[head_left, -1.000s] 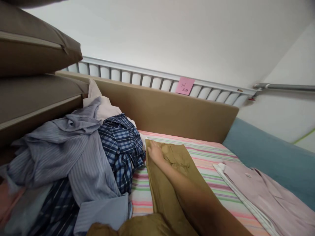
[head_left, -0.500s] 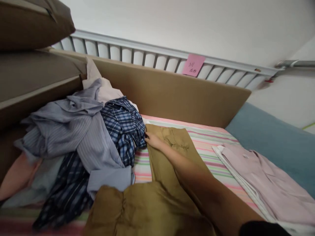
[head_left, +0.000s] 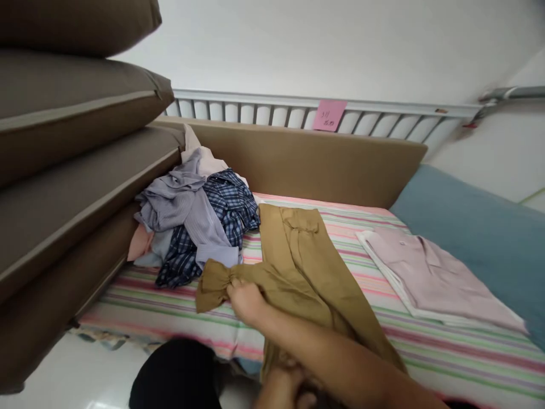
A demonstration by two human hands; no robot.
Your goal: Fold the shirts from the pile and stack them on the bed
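Khaki trousers (head_left: 306, 261) lie lengthwise on the striped bed sheet (head_left: 426, 346), one end bunched up. My right hand (head_left: 244, 300) reaches across from the lower right and is closed on that bunched end near the bed's front edge. My left hand (head_left: 279, 389) sits low at the bed's edge, partly under my right forearm, fingers curled on the trousers' lower part. A pile of shirts (head_left: 196, 227), blue checked and pale striped, lies just left of the trousers.
A folded pink shirt (head_left: 426, 275) lies on the right of the bed, beside a blue cushion (head_left: 472, 238). Brown cushions (head_left: 72, 170) are stacked at the left. A tan headboard (head_left: 306, 162) and white rail with a pink note (head_left: 329, 115) stand behind. Something black (head_left: 174, 375) is below.
My right hand drew back from the far end of the trousers to the near bunched end and gripped it. The view pulled back, and my left hand came into sight.
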